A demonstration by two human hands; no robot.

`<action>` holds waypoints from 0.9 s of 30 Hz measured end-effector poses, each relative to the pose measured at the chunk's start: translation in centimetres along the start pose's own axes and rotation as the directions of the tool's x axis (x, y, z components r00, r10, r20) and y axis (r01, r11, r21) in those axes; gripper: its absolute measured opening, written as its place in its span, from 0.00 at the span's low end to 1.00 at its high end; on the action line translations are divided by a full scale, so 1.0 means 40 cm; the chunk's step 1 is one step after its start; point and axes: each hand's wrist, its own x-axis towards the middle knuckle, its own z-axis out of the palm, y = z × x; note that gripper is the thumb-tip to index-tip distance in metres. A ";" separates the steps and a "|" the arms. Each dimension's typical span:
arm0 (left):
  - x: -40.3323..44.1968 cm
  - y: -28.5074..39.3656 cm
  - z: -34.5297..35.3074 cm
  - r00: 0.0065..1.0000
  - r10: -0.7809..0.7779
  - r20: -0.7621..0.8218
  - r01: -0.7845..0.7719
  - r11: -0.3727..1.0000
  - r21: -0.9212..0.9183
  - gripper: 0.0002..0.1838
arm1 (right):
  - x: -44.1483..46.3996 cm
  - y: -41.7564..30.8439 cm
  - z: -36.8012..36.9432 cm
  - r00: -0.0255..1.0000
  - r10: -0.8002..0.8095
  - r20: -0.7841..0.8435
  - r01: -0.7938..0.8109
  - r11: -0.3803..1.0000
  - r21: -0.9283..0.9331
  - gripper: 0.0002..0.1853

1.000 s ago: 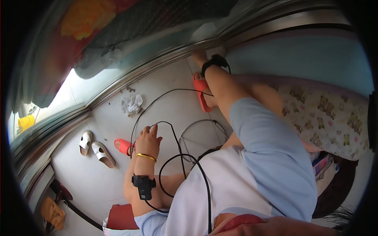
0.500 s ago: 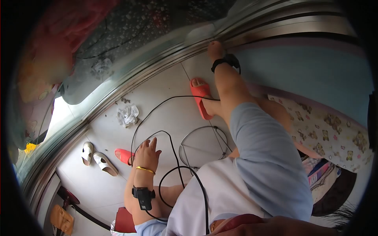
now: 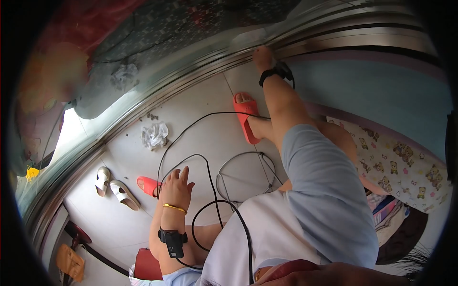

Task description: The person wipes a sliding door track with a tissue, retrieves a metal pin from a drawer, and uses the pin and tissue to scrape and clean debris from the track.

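My right hand (image 3: 263,58) reaches forward to the metal sliding-door track (image 3: 205,65). It looks curled, with its fingers mostly hidden; a pale patch lies just beyond it, and I cannot tell what it is. A black band (image 3: 276,75) with a device circles that wrist. My left hand (image 3: 176,190) hangs above the tiled floor with fingers stretched and nothing in them. A gold bracelet (image 3: 175,208) and a black device (image 3: 172,241) are on that arm. Nearest to this hand are a black cable (image 3: 208,167) and a red slipper (image 3: 148,186) on my foot.
Crumpled white paper (image 3: 154,136) lies on the floor near dark debris (image 3: 152,116). White shoes (image 3: 125,194) stand at the left. A round wire frame (image 3: 220,176) lies between my legs. Bear-print fabric (image 3: 405,164) hangs at the right, below a blue panel (image 3: 367,90).
The view has shifted slightly. My right hand stays at the door track, appearing a little farther up and right. My left hand keeps nearly the same pose.
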 end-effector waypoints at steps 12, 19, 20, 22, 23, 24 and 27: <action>-0.039 -0.005 -0.020 0.998 -0.053 0.032 0.054 0.998 -0.015 0.27 | -0.148 -0.164 0.137 0.993 0.073 -0.090 -0.055 0.982 0.181 0.08; -0.075 -0.030 0.004 0.998 -0.063 -0.002 0.063 0.998 -0.030 0.27 | -0.243 -0.313 0.187 0.991 0.127 -0.031 -0.116 0.964 0.240 0.07; -0.079 -0.034 0.006 0.998 -0.055 -0.009 0.054 0.998 -0.038 0.27 | -0.255 -0.328 0.191 0.992 0.119 -0.032 -0.108 0.964 0.241 0.07; -0.090 -0.038 0.004 0.999 -0.050 -0.018 0.049 0.997 -0.051 0.27 | -0.279 -0.360 0.194 0.995 0.098 -0.023 -0.088 0.959 0.270 0.07; -0.095 -0.037 0.000 0.998 -0.056 -0.013 0.056 0.998 -0.042 0.27 | -0.291 -0.370 0.203 0.996 0.083 -0.018 -0.073 0.951 0.301 0.07; -0.098 -0.037 -0.003 0.998 -0.062 -0.008 0.062 0.998 -0.032 0.27 | -0.302 -0.384 0.213 0.997 0.079 -0.016 -0.071 0.951 0.300 0.07; -0.110 -0.043 -0.006 0.997 -0.072 -0.011 0.071 0.996 -0.054 0.27 | -0.340 -0.434 0.225 0.998 0.064 0.011 -0.064 0.940 0.334 0.08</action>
